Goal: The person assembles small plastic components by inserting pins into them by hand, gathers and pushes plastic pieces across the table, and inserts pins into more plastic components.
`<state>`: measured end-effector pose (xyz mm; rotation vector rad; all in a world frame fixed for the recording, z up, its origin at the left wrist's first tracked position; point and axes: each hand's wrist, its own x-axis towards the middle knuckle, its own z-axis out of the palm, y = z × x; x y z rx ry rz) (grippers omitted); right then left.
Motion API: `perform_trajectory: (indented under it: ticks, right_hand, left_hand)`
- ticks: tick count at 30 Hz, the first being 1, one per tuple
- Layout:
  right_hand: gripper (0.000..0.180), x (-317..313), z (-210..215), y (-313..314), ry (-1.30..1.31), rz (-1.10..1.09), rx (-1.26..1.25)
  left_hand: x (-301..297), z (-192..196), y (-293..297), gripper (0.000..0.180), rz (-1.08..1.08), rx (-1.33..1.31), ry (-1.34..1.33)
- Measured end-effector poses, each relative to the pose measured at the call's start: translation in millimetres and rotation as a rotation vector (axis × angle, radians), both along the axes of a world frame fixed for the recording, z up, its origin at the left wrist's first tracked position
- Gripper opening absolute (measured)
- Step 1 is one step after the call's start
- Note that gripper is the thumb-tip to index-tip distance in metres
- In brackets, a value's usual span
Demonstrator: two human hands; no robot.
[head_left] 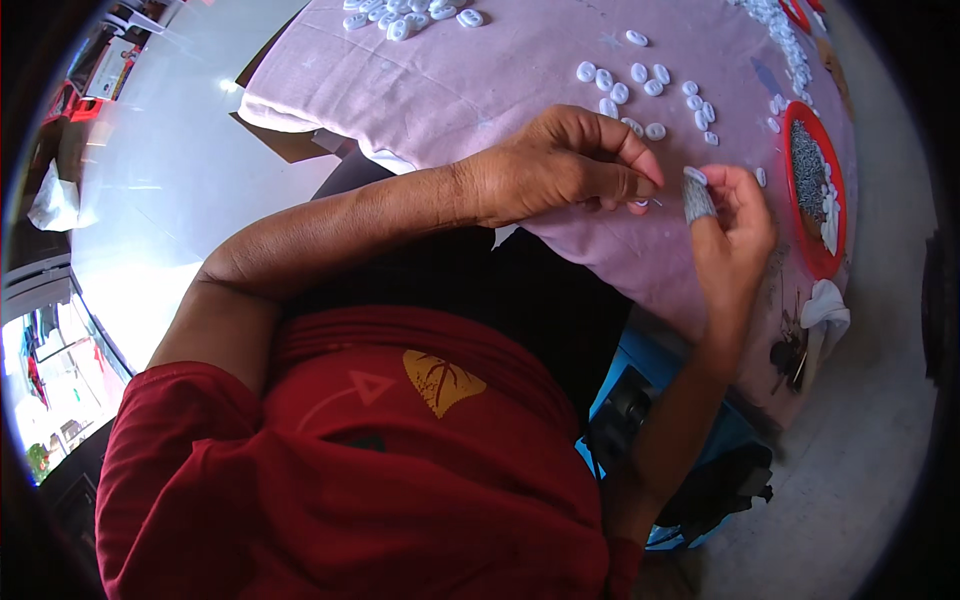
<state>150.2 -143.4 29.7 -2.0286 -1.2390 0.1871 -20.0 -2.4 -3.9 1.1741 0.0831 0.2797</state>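
My left hand (575,165) is closed in a pinch above the near edge of the cloth. At its fingertips show a bit of white and a thin, shiny metal tip, mostly hidden by the thumb. A short gap away, my right hand (740,215) pinches a small white oval plastic piece (696,176) between thumb and fingers. A grey knitted finger cover (699,202) wraps the right thumb. Several similar white oval pieces (654,87) lie loose on the pink cloth (520,75) beyond my hands.
A red oval tray (836,262) at the right holds many small grey metal parts (805,165) and some white pieces. More white pieces (398,28) lie in a pile at the far left and along the far right edge. Dark-handled tools (785,352) and a white cloth (825,308) sit near the right corner.
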Motion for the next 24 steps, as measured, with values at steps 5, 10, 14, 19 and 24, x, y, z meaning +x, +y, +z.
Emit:
perform_trajectory:
  ticks: [5, 10, 14, 19, 24]
  right_hand:
    - [0.016, -27, 0, -20, 0.323, 0.093, 0.228]
    - [0.027, -39, -9, -30, 0.565, 0.143, 0.333]
    - [0.027, -43, -13, -34, 0.604, 0.113, 0.307]
    - [0.026, -45, -14, -37, 0.641, 0.072, 0.305]
    - [0.033, -52, -10, -38, 0.663, 0.041, 0.304]
  left_hand:
    - [0, -3, -3, 0.02, -0.019, -0.003, -0.032]
    - [-1, -2, -8, 0.022, -0.033, 0.003, -0.052]
    - [-2, 0, -8, 0.022, -0.029, 0.023, -0.042]
    - [-2, -1, -9, 0.022, -0.022, 0.019, -0.072]
    - [-3, 7, -12, 0.02, -0.006, 0.055, -0.007]
